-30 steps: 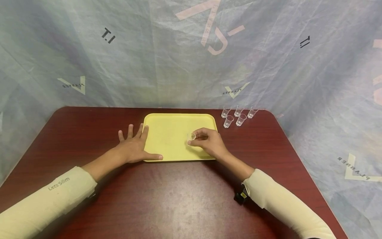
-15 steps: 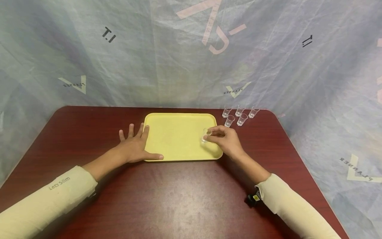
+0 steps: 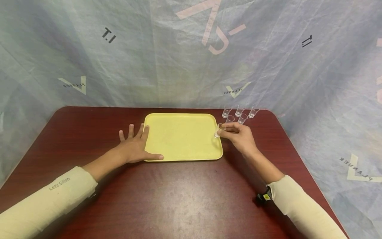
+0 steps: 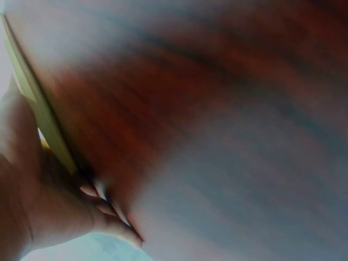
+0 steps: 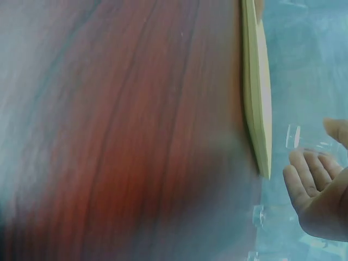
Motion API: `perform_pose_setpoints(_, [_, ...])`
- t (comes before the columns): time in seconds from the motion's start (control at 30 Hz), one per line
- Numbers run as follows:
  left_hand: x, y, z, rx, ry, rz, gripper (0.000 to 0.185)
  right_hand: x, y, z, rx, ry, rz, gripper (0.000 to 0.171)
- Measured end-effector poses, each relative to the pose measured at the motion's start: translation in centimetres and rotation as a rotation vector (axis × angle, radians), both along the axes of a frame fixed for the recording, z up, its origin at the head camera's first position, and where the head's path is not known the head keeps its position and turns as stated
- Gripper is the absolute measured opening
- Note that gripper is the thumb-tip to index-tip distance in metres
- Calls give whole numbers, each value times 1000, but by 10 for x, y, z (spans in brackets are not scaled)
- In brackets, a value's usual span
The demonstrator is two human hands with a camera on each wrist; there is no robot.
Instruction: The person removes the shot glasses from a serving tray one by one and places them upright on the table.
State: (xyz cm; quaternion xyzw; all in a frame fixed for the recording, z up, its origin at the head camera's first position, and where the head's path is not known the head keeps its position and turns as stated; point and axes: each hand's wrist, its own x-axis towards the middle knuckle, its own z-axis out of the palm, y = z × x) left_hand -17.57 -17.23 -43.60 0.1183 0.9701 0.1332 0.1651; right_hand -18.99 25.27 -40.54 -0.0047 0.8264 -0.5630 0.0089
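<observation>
A yellow tray (image 3: 179, 146) lies on the dark red table (image 3: 179, 199). My right hand (image 3: 238, 134) pinches a small clear cup (image 3: 220, 129) just above the tray's right rim; the right wrist view shows the cup (image 5: 304, 141) between fingertips and thumb beside the tray edge (image 5: 255, 98). My left hand (image 3: 134, 146) lies flat on the table, fingers straight, thumb along the tray's near left corner. The left wrist view shows that hand (image 4: 49, 212) against the tray edge (image 4: 43, 119).
Several small clear cups (image 3: 238, 114) stand in a group at the table's far right corner, just behind my right hand. A pale printed sheet (image 3: 191, 49) hangs behind the table. A small black and yellow device (image 3: 264, 197) sits at my right wrist.
My right hand carried the clear cup from the tray's middle rightward and back to its right rim. The left hand stayed where it was.
</observation>
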Motion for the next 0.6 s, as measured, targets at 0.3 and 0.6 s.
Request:
perform_pose_setpoints(0.3, [0,0,0,-1,-1,-3,162,2,23,5,18,-17,-50,46])
perform_pose_setpoints(0.6, [0,-1,-1,0,7,-2,162,2,40,9,67,-36,-94,56])
